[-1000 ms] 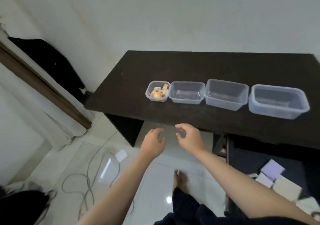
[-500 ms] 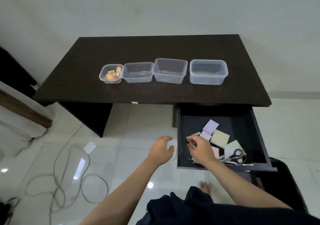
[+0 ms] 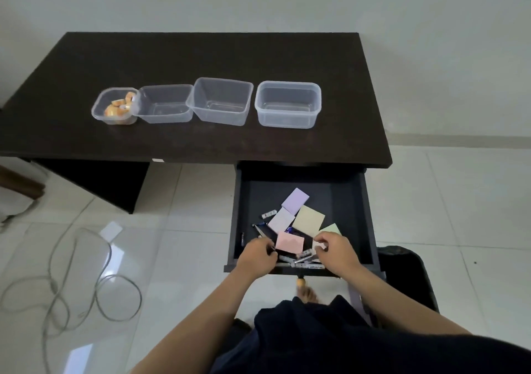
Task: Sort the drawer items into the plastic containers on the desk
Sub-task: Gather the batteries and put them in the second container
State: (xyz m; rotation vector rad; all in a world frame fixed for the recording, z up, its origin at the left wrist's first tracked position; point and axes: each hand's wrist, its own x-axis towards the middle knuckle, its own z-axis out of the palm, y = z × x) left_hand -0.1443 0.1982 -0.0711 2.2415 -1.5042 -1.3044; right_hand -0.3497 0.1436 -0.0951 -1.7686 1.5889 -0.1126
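Note:
The open drawer [image 3: 356,201] under the desk's right side holds several pastel sticky-note pads: purple [image 3: 295,201], yellow [image 3: 309,220], pink [image 3: 289,243]. Pens and markers [image 3: 303,261] lie along its front. My left hand [image 3: 257,257] is inside at the front left, fingers pinched on the end of a dark pen [image 3: 263,235]. My right hand [image 3: 336,251] is at the front right, pinching a small white item [image 3: 317,243]. Four clear plastic containers stand in a row on the desk [image 3: 201,54]. The small leftmost container [image 3: 97,112] holds orange tape rolls. The other three containers [image 3: 165,115] [image 3: 219,115] [image 3: 287,120] hold nothing.
A grey cable [image 3: 66,284] loops across the white tiled floor at the left, near a white card [image 3: 110,230]. A dark chair or bag [image 3: 408,273] sits right of the drawer. My bare foot [image 3: 306,294] is below the drawer front.
The view swung from the desk's left side to the open drawer. Both hands dropped from in front of the desk into the drawer's front and closed on items there.

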